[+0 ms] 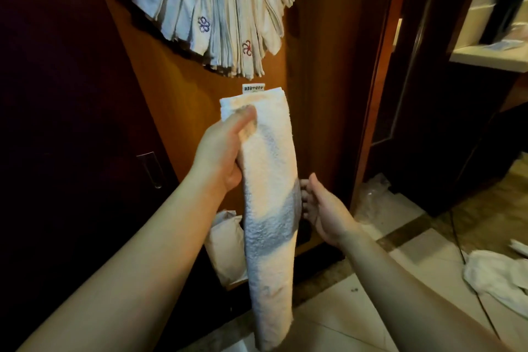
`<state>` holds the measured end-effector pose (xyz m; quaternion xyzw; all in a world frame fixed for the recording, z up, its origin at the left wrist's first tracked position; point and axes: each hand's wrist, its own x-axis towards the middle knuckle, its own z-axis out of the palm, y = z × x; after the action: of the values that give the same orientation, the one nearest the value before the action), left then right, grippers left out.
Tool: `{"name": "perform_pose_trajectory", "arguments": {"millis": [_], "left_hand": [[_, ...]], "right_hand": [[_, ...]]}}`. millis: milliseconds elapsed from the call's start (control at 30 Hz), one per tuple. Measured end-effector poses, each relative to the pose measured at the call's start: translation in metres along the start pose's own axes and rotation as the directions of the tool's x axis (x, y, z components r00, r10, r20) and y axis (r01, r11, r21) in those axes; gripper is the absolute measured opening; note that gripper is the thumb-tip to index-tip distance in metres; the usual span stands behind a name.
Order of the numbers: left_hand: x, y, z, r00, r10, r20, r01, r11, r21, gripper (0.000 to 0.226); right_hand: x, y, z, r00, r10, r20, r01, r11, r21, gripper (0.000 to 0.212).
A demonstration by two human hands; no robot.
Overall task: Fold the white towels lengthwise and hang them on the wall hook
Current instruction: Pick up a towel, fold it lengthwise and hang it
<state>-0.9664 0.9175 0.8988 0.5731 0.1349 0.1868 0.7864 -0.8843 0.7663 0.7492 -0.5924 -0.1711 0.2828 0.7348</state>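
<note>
A white towel (268,208), folded into a long narrow strip, hangs down in front of me with a small label at its top edge. My left hand (220,151) grips it near the top, thumb pressed on the front. My right hand (323,208) is just right of the strip's middle, fingers loosely curled and touching its edge. Above, a fan of several folded white towels (217,11) with embroidered flower marks hangs on the wooden panel; the hook itself is hidden behind them.
A dark cabinet door with a metal handle (151,168) stands at left. A pale bag (225,248) leans on the floor behind the towel. A crumpled white towel (497,274) lies on the tiled floor at right, beside a cable. A doorway opens at right.
</note>
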Motion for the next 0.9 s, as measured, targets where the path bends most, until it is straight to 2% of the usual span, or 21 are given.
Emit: {"name": "perform_pose_trajectory", "arguments": {"millis": [133, 300, 467, 533, 600, 733, 833, 900], "left_hand": [[0.004, 0.008, -0.002, 0.999, 0.02, -0.047, -0.02, 1.0, -0.009, 0.021], [0.003, 0.01, -0.003, 0.995, 0.065, -0.069, -0.066, 0.998, -0.008, 0.018], [0.003, 0.015, -0.004, 0.991, 0.105, -0.081, -0.105, 0.994, 0.012, 0.023], [0.002, 0.017, -0.005, 0.989, 0.119, -0.083, -0.118, 0.993, 0.019, 0.025], [0.001, 0.017, -0.005, 0.989, 0.122, -0.085, -0.121, 0.993, 0.01, 0.027], [-0.003, 0.019, -0.003, 0.988, 0.136, -0.066, -0.136, 0.991, 0.004, 0.022], [-0.005, 0.022, -0.002, 0.988, 0.148, -0.05, -0.148, 0.989, 0.006, 0.022], [-0.006, 0.023, -0.001, 0.988, 0.15, -0.039, -0.15, 0.989, -0.001, 0.024]], "right_hand": [[-0.015, 0.007, 0.017, 0.983, -0.176, -0.059, 0.163, 0.97, -0.179, 0.045], [-0.016, 0.006, 0.027, 0.974, -0.215, -0.067, 0.177, 0.913, -0.367, 0.031], [-0.012, 0.003, 0.028, 0.937, -0.338, -0.089, 0.26, 0.843, -0.471, 0.009], [-0.014, -0.002, 0.031, 0.935, -0.344, -0.086, 0.263, 0.836, -0.481, 0.012], [-0.016, -0.004, 0.034, 0.938, -0.337, -0.087, 0.258, 0.842, -0.473, 0.024], [-0.018, 0.002, 0.038, 0.914, -0.373, -0.157, 0.28, 0.863, -0.42, 0.037], [-0.02, 0.004, 0.038, 0.854, -0.507, -0.114, 0.379, 0.759, -0.529, 0.033], [-0.021, 0.001, 0.038, 0.855, -0.513, -0.078, 0.393, 0.737, -0.549, 0.025]]}}
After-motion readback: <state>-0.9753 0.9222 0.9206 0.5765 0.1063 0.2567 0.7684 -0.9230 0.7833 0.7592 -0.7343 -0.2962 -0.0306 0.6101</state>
